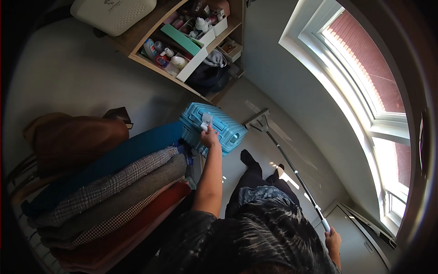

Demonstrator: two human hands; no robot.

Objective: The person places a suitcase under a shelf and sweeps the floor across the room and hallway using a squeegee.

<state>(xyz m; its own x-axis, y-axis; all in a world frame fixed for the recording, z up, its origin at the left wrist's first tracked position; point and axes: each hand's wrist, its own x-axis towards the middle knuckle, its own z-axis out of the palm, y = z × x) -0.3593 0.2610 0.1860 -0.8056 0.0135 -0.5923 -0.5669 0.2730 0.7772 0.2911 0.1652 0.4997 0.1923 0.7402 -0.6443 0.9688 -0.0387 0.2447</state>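
Note:
My left hand (210, 137) reaches out to the light blue ribbed suitcase (232, 135) and is closed at its top side, by the handle and a whitish tag (207, 120). Whether the fingers wrap the handle or the tag is too small to tell. My right hand (333, 239), at the lower right, grips the white end of a long mop pole (296, 172). The pole runs up to a flat mop head (257, 118) on the floor, just right of the suitcase.
Coats (123, 182) hang on a rack at the left. A wooden shelf (137, 54) with bottles in white bins stands above the suitcase, beside a cream basket (114, 16). A window (365, 68) is at the right, a grey cabinet (346, 237) at lower right.

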